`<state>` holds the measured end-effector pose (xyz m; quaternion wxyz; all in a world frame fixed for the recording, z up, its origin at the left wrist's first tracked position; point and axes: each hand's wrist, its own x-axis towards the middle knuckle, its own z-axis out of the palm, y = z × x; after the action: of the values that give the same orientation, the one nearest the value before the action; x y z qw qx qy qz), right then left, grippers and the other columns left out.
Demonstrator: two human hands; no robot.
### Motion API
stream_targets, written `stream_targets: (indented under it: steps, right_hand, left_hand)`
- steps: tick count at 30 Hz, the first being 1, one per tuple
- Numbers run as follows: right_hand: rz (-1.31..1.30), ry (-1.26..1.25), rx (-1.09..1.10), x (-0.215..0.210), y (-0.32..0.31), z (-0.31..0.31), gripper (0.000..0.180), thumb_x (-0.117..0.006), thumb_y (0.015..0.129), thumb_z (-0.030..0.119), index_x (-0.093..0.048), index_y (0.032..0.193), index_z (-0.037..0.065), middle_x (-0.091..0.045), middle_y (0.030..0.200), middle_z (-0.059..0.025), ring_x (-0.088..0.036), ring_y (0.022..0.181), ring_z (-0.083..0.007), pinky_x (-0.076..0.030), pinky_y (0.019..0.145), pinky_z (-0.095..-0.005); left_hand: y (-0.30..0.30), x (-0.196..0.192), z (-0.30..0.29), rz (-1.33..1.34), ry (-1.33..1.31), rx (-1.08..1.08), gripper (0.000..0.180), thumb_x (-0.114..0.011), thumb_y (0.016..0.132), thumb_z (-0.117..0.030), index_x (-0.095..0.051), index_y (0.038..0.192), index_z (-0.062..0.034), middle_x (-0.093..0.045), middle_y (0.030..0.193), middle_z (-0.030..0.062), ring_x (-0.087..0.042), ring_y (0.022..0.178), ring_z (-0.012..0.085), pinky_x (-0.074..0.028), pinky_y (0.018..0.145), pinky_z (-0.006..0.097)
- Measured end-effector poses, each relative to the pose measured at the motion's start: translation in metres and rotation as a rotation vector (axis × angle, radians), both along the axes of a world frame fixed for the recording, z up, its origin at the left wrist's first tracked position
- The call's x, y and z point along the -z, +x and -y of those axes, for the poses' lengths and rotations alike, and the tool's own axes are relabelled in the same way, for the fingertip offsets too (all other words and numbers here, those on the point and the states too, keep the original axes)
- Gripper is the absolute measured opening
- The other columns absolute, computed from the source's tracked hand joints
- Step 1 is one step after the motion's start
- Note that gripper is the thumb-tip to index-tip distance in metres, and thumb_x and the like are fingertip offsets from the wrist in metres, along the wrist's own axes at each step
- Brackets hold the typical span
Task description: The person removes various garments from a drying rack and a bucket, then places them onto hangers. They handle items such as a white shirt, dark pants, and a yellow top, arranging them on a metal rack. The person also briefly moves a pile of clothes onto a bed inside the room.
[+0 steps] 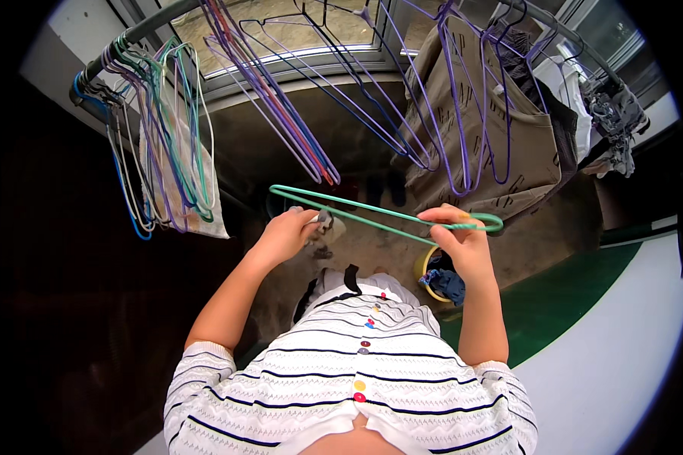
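Green wire hanger [372, 212] is lying across mid-frame, the right hand [463, 243] pinching its right end in closed fingers, the left hand [284, 235] clutching a small grey cloth [326, 226]. Crowded hangers [281, 114] overhead are risking a snag, I judge.

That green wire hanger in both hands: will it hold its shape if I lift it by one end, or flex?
The green wire hanger looks thin, so probably light and springy; it may flex or swing. The right hand pinches one end, the left hand is near the other. Its smooth coating may slip.
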<state>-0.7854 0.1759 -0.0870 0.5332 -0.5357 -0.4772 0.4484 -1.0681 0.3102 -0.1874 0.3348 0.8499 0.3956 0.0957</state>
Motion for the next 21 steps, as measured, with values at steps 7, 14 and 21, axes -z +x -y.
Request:
stream_targets:
  steps: [7, 14, 21]
  right_hand:
    - [-0.338, 0.150, 0.011, 0.049, 0.058, 0.017, 0.020, -0.058, 0.095, 0.014, -0.068, 0.089, -0.003, -0.049, 0.073, -0.0002, -0.039, 0.067, -0.0086, -0.030, 0.063, -0.0258]
    - [-0.808, 0.403, -0.069, 0.058, 0.048, -0.012, 0.024, -0.056, 0.098, 0.018, -0.062, 0.083, 0.000, -0.045, 0.072, -0.0001, -0.035, 0.067, -0.0102, -0.030, 0.065, -0.0269]
    - [-0.717, 0.184, -0.037, 0.113, 0.054, -0.007, 0.021, -0.057, 0.097, 0.016, -0.060, 0.083, 0.001, -0.052, 0.079, -0.0039, -0.044, 0.074, -0.0124, -0.036, 0.069, -0.0280]
  left_hand:
    - [0.037, -0.012, 0.003, 0.043, -0.127, 0.156, 0.026, -0.056, 0.095, -0.016, -0.064, 0.118, -0.0079, -0.060, 0.105, 0.0136, -0.057, 0.096, 0.0333, -0.047, 0.083, 0.038]
    - [0.089, -0.059, 0.016, 0.163, -0.167, 0.225, 0.028, -0.055, 0.097, -0.018, -0.062, 0.119, -0.0029, -0.059, 0.113, 0.0125, -0.057, 0.099, 0.0312, -0.046, 0.086, 0.039]
    - [0.094, -0.095, 0.031, 0.418, -0.514, 0.019, 0.034, -0.050, 0.102, -0.028, -0.061, 0.120, -0.0011, -0.057, 0.088, -0.0012, -0.049, 0.083, 0.0078, -0.042, 0.077, 0.024]
